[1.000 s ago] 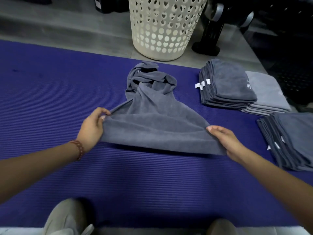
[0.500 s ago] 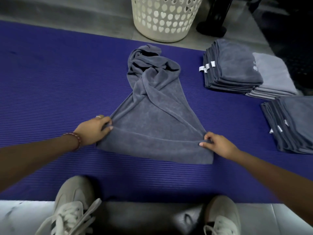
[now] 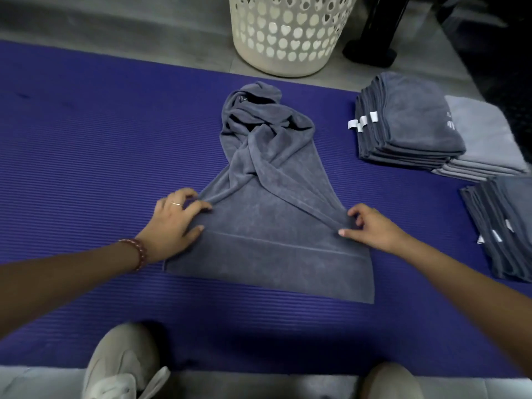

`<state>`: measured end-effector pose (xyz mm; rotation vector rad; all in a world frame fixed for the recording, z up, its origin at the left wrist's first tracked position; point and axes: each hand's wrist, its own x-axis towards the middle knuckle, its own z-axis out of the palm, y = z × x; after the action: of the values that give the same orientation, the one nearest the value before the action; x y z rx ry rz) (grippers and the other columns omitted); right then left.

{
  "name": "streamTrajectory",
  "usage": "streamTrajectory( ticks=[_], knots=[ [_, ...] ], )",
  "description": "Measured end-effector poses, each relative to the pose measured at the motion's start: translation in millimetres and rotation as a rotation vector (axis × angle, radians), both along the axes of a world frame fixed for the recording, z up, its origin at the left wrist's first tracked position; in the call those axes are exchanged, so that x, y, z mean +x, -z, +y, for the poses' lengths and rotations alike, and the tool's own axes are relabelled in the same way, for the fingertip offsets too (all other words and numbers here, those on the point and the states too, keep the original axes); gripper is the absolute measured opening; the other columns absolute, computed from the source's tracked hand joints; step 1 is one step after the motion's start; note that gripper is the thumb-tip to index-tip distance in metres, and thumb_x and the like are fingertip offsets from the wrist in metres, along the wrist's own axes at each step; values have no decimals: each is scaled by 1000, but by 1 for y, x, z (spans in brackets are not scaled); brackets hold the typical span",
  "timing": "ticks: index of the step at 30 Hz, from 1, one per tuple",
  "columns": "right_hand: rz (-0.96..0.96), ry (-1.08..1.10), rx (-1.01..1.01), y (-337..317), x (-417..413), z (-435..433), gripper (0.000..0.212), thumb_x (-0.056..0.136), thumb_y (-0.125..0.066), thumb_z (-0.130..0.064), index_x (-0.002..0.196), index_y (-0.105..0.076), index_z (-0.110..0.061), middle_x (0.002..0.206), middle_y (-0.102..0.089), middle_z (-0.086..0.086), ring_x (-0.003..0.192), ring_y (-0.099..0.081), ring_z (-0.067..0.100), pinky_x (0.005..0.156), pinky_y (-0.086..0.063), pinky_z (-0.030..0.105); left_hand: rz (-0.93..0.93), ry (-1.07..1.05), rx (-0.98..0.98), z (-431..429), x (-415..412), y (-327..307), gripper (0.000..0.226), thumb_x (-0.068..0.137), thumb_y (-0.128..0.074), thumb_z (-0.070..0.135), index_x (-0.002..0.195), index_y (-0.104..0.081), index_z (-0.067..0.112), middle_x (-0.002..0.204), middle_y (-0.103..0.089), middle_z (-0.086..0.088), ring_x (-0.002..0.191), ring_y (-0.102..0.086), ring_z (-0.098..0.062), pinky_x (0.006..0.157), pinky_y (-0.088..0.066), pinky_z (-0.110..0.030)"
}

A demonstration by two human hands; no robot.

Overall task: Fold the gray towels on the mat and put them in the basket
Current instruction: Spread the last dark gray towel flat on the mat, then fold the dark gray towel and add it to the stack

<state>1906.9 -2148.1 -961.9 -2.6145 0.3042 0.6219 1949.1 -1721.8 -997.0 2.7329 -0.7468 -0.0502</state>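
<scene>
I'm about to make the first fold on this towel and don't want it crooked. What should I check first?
1. Hold by left grip on the towel edge: ok, pinched.
2. Hold by right grip on the opposite edge: ok, pinched.
3. Near end flat on the mat: ok.
4. Far end spread out: not ok, it is twisted and bunched.
5. Room in the basket: cannot tell, its inside is out of view.

The person wears a reddish-brown beaded bracelet [image 3: 138, 253] on the left wrist, a thin ring [image 3: 176, 204] on the left hand [image 3: 172, 223], and pale beige sneakers [image 3: 121, 367]
</scene>
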Motion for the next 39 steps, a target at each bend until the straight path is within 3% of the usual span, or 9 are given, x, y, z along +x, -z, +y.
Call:
streamTrajectory(
  ticks=[5, 9, 12, 14, 17, 22, 27, 34, 39],
  knots=[
    [-215, 189, 180, 10, 62, 36, 61, 86, -67, -25, 136, -40, -2, 135, -43, 20, 122, -47, 29, 103, -36, 35, 126, -110, -43, -28, 28, 7, 58, 84, -26, 53, 130, -49, 27, 142, -32, -14, 129, -29, -29, 104, -24, -49],
    [-199, 254, 174, 19, 117, 58, 71, 87, -66, -30, 142, -31, -2, 142, -36, 21, 129, -40, 34, 106, -33, 38, 275, -214, -392, -62, 89, 1, 40, 92, -49, 27, 129, -48, 12, 126, -50, -14, 115, -49, -31, 99, -39, -41],
    [-161, 345, 81, 23, 143, 61, 55, 88, -65, -32, 128, -45, 0, 133, -45, 21, 119, -49, 36, 93, -41, 37, 392, -341, -514, -89, 119, -1, 36, 91, -58, 14, 124, -48, 9, 107, -58, -8, 90, -57, -22, 88, -47, -39],
    [-174, 348, 110, 24, 154, 55, 24, 88, -65, -26, 93, -63, -2, 110, -63, 19, 105, -59, 32, 79, -42, 31, 415, -368, -463, -104, 129, 0, 41, 86, -66, 19, 123, -49, 9, 100, -55, -6, 87, -54, -21, 82, -46, -34],
    [-113, 281, 97, 25, 159, 44, 31, 89, -62, -24, 60, -55, -19, 79, -65, 7, 87, -62, 26, 70, -38, 25, 394, -339, -409, -111, 138, 1, 42, 83, -69, 19, 121, -51, 10, 91, -55, -5, 83, -54, -22, 76, -46, -34],
    [-165, 187, 35, 32, 141, 45, 21, 87, -63, -32, 84, -56, -12, 87, -50, 1, 84, -55, 23, 72, -43, 32, 391, -337, -519, -97, 141, 2, 29, 81, -71, 20, 104, -56, 12, 84, -56, -2, 81, -55, -20, 73, -44, -31],
    [-177, 111, 3, 29, 136, 49, 36, 92, -58, -31, 61, -47, -16, 61, -49, -2, 72, -55, 25, 60, -37, 30, 371, -357, -567, -90, 135, -2, 23, 84, -69, 20, 101, -56, 12, 86, -59, -3, 81, -56, -19, 76, -46, -31],
    [-638, 313, 82, 0, 92, 9, 15, 92, -50, -10, 85, -37, -11, 58, -43, -1, 51, -40, 20, 52, -23, 35, 174, -329, -642, -73, 121, -18, 14, 89, -61, 16, 101, -55, 20, 83, -55, 5, 75, -53, -9, 69, -41, -22],
    [-338, 414, -2, 14, 66, -20, 18, 85, -57, -6, 74, -44, -14, 71, -52, 3, 79, -56, 31, 64, -39, 34, 207, -440, -589, -53, 118, 0, 9, 87, -62, 6, 89, -57, 13, 84, -60, -5, 81, -56, -28, 74, -45, -36]
  ],
)
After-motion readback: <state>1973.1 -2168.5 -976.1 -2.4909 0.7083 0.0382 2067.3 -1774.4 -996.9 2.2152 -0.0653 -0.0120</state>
